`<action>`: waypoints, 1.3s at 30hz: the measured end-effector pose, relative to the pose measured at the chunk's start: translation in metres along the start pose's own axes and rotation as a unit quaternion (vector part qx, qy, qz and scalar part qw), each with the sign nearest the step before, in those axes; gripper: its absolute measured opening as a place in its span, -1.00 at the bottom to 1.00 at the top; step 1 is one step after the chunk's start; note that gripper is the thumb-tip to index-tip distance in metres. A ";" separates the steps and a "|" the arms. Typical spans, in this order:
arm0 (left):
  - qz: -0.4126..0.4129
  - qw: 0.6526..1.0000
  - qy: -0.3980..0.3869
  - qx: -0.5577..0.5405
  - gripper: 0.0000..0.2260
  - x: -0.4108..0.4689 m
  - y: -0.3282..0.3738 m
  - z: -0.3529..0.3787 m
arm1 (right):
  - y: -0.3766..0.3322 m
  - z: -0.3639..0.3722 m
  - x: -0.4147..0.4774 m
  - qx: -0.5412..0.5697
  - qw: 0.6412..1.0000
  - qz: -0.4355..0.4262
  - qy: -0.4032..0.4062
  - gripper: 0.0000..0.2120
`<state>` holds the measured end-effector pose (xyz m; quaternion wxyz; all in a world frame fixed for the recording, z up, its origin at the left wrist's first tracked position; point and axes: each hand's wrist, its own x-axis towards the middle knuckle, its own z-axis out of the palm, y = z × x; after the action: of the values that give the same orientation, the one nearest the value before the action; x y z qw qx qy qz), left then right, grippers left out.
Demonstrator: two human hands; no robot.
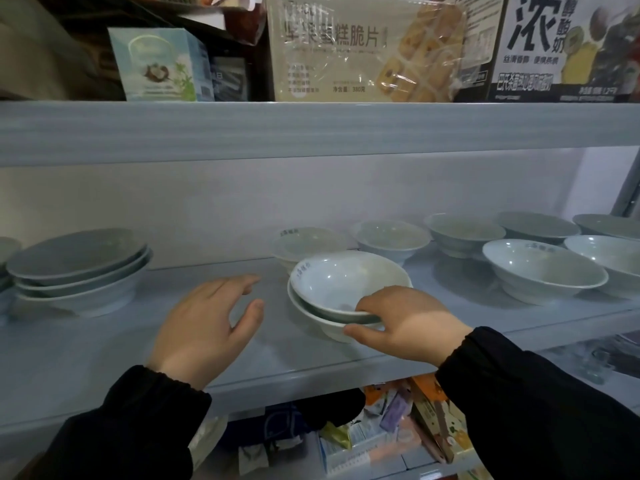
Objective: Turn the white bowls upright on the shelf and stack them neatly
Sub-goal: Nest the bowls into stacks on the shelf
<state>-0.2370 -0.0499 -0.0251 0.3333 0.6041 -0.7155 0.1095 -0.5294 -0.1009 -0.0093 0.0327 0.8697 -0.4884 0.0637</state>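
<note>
Two white bowls sit nested upright in the middle of the white shelf [104, 358]. My right hand [405, 323] grips the near rim of the top bowl [343, 285], fingers inside and thumb on the lower bowl [311, 323]. The top bowl tilts slightly in the stack. My left hand [207, 320] hovers open just left of the stack, touching nothing. Behind the stack stands another upright bowl [308, 242]. Several more upright white bowls [540, 271] are spread along the right of the shelf. A stack of three bowls [79, 271] rests at the left.
An upper shelf board [311, 133] runs close above the bowls, carrying snack boxes [363, 50]. Below the shelf edge lie packets and boxes [381, 431]. A metal post [627, 192] stands at the far right.
</note>
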 end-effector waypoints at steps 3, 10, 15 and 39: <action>0.005 1.000 0.012 0.008 -0.53 0.004 -0.009 0.001 | -0.005 -0.002 0.003 0.000 1.000 0.024 -0.012 -0.42; 0.043 0.999 0.004 -0.021 -0.54 0.045 -0.048 0.008 | -0.023 -0.012 0.011 0.046 0.996 0.067 0.036 -0.29; 0.098 0.995 -0.024 -0.014 -0.50 0.090 -0.070 0.019 | -0.036 -0.015 0.020 0.072 0.987 0.135 0.057 -0.28; 0.250 0.963 -0.100 0.002 -0.77 0.163 -0.099 0.170 | -0.104 -0.009 0.023 0.051 0.947 0.305 0.091 -0.28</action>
<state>-0.2107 -0.2979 -0.0781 0.2210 0.4147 -0.8732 0.1293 -0.4296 -0.0649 0.0036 0.0112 0.6705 -0.7211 0.1743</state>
